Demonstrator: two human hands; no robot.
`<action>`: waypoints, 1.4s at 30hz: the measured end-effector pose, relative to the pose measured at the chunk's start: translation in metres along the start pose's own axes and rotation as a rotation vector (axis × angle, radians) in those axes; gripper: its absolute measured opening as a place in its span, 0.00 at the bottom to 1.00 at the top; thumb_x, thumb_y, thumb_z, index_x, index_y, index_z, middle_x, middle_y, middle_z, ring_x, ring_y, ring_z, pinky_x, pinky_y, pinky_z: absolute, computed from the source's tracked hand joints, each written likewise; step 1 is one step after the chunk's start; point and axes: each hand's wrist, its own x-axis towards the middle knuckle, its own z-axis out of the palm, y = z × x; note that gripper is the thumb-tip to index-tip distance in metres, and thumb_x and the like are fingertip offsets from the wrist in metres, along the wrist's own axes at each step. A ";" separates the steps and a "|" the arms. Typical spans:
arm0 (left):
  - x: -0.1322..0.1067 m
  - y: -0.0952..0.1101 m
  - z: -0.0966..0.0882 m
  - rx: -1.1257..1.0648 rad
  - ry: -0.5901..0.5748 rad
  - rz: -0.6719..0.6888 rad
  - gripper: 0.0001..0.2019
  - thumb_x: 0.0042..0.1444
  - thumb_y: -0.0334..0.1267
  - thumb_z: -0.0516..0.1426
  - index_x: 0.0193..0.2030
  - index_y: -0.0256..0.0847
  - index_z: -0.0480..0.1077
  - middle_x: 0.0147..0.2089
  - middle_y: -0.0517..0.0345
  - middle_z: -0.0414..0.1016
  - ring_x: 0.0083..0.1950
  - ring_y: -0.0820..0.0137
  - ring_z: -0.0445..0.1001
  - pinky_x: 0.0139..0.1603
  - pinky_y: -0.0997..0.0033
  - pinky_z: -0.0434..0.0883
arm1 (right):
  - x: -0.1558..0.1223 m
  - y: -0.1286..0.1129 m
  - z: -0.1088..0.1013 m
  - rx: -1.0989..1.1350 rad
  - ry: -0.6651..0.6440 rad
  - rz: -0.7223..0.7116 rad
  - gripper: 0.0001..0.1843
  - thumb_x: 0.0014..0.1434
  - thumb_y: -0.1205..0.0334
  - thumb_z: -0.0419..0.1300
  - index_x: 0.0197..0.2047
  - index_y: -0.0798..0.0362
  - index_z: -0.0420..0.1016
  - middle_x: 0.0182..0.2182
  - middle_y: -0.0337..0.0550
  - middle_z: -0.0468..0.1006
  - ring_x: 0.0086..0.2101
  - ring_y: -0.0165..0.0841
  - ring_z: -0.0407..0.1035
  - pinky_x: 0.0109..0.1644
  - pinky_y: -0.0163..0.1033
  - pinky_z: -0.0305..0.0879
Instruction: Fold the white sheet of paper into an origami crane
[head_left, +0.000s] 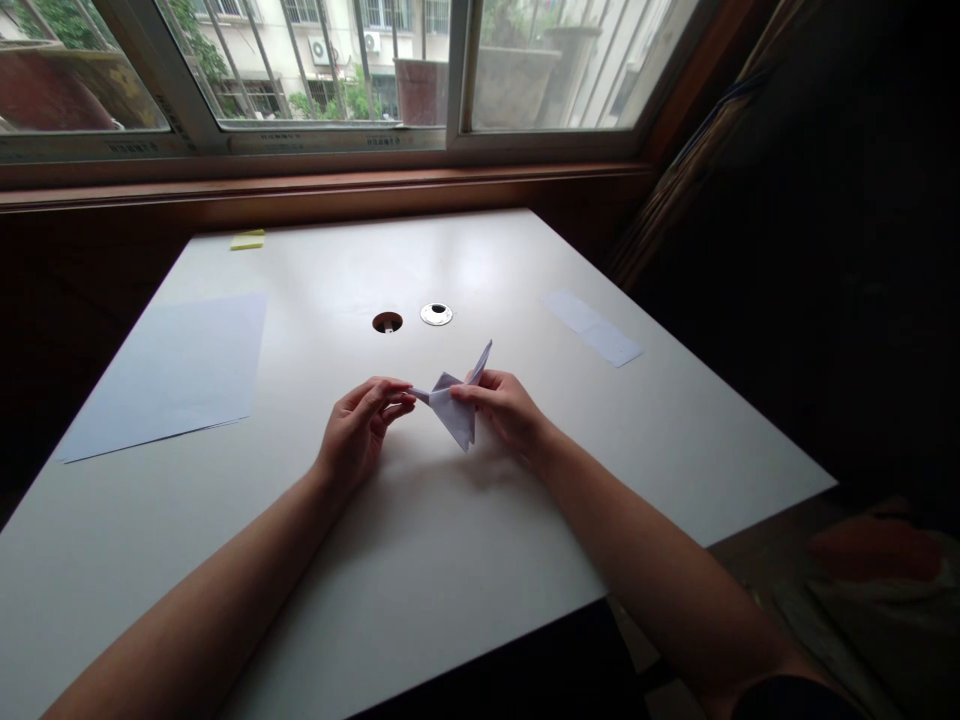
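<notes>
A folded white paper crane [453, 414] is held just above the middle of the white table [420, 560]. My left hand [366, 420] pinches the thin point that sticks out on its left side. On the other side, my right hand [504, 402] grips the body, its thumb pressed on the near face and the fingers behind, partly hidden. A second narrow point rises up to the right over the right hand. The broad folded flaps hang down between both hands.
White paper sheets [180, 365] lie at the left, and a creased paper strip [592, 327] at the right. Behind the hands are a round cable hole [388, 323] and its metal cover [436, 314]. Yellow sticky notes [247, 240] sit at the far edge, below the window.
</notes>
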 end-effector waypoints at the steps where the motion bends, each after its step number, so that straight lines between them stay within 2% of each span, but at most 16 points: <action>1: 0.000 0.000 0.000 0.009 0.007 -0.003 0.12 0.57 0.46 0.64 0.38 0.38 0.80 0.42 0.51 0.81 0.41 0.68 0.79 0.48 0.68 0.76 | 0.000 0.000 0.000 -0.003 0.004 0.001 0.17 0.43 0.53 0.75 0.28 0.57 0.79 0.24 0.41 0.76 0.28 0.31 0.67 0.34 0.37 0.60; 3: 0.000 0.000 0.000 0.010 0.014 -0.019 0.12 0.54 0.44 0.66 0.41 0.39 0.80 0.43 0.51 0.81 0.42 0.68 0.79 0.50 0.67 0.76 | 0.000 -0.001 -0.001 -0.002 0.012 -0.001 0.17 0.43 0.53 0.75 0.28 0.57 0.79 0.24 0.40 0.76 0.27 0.30 0.67 0.34 0.37 0.60; 8: 0.001 -0.001 -0.001 -0.024 0.006 -0.103 0.18 0.53 0.42 0.68 0.49 0.40 0.78 0.44 0.51 0.82 0.40 0.71 0.80 0.51 0.68 0.75 | -0.002 -0.003 -0.001 0.018 0.001 -0.015 0.16 0.43 0.54 0.75 0.27 0.56 0.78 0.24 0.40 0.76 0.27 0.31 0.67 0.34 0.38 0.60; 15: 0.001 -0.001 0.000 0.013 -0.024 -0.183 0.17 0.52 0.43 0.69 0.47 0.37 0.80 0.40 0.51 0.82 0.38 0.72 0.79 0.50 0.69 0.76 | -0.003 -0.005 -0.002 0.011 -0.033 -0.047 0.15 0.45 0.54 0.74 0.27 0.55 0.78 0.24 0.39 0.75 0.27 0.30 0.66 0.34 0.38 0.61; 23: 0.000 -0.005 0.000 0.148 0.016 -0.076 0.17 0.51 0.45 0.69 0.44 0.36 0.80 0.39 0.49 0.82 0.36 0.68 0.78 0.44 0.65 0.76 | -0.002 -0.006 -0.003 -0.037 -0.026 -0.042 0.16 0.44 0.53 0.74 0.27 0.56 0.77 0.23 0.38 0.72 0.27 0.29 0.64 0.33 0.37 0.58; 28: 0.000 -0.007 0.001 0.191 0.040 0.033 0.22 0.52 0.43 0.68 0.53 0.40 0.75 0.33 0.56 0.79 0.31 0.72 0.74 0.35 0.70 0.73 | -0.001 -0.006 -0.003 -0.054 0.006 -0.033 0.18 0.42 0.52 0.74 0.27 0.57 0.77 0.23 0.40 0.74 0.27 0.30 0.65 0.33 0.37 0.59; 30: 0.001 -0.008 0.000 0.169 0.045 0.048 0.21 0.52 0.42 0.68 0.52 0.41 0.76 0.34 0.56 0.79 0.32 0.72 0.74 0.37 0.70 0.72 | 0.000 -0.005 -0.004 -0.064 0.000 -0.033 0.18 0.43 0.52 0.74 0.27 0.57 0.77 0.24 0.40 0.74 0.28 0.30 0.66 0.34 0.37 0.59; 33: 0.002 -0.009 -0.001 0.147 0.061 0.037 0.15 0.52 0.41 0.68 0.46 0.39 0.79 0.38 0.53 0.80 0.37 0.71 0.75 0.42 0.70 0.72 | 0.000 -0.005 -0.005 -0.079 -0.025 -0.030 0.17 0.44 0.52 0.74 0.27 0.57 0.77 0.23 0.39 0.74 0.27 0.30 0.65 0.34 0.37 0.58; 36: 0.003 -0.011 -0.003 0.133 0.081 0.031 0.12 0.51 0.40 0.69 0.41 0.39 0.80 0.38 0.53 0.79 0.38 0.72 0.73 0.43 0.71 0.70 | 0.000 -0.004 -0.007 -0.081 -0.054 -0.019 0.17 0.44 0.52 0.74 0.27 0.57 0.77 0.23 0.39 0.73 0.28 0.30 0.66 0.34 0.37 0.59; 42: 0.002 -0.012 -0.003 0.213 0.090 0.068 0.15 0.52 0.41 0.68 0.46 0.42 0.80 0.39 0.54 0.78 0.38 0.71 0.71 0.43 0.69 0.69 | 0.000 -0.004 -0.009 -0.123 -0.082 -0.005 0.17 0.45 0.52 0.74 0.25 0.56 0.76 0.22 0.37 0.71 0.27 0.29 0.64 0.34 0.37 0.57</action>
